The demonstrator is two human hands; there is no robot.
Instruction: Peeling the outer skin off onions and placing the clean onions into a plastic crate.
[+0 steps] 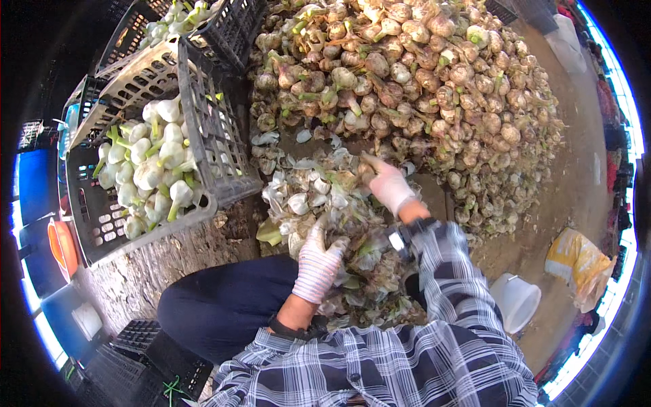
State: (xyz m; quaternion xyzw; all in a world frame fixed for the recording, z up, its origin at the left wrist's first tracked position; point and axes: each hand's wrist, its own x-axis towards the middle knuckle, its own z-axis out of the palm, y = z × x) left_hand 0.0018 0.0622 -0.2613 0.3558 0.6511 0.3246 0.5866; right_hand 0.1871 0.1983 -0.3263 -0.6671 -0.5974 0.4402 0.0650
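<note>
Both of my hands wear thin gloves. My left hand (317, 267), in a striped glove, hangs over a heap of papery garlic skins (300, 203) with thumb and fingers apart, and I see nothing between them. Higher up and to the right, my right hand (390, 185) has its fingertips at the upper edge of the skins, near the foot of a large pile of unpeeled garlic bulbs (432, 81). Its fingertips are blurred against a brownish shape, so I cannot tell whether it grips a bulb. More skins (376, 274) lie between my legs.
A black plastic crate (203, 122), tilted at my left, holds cleaned white garlic bulbs (150, 170). Behind it, another crate (224, 35) holds more. An orange basin (63, 249) is at far left. A white bucket (516, 302) and a yellow sack (580, 264) lie at right.
</note>
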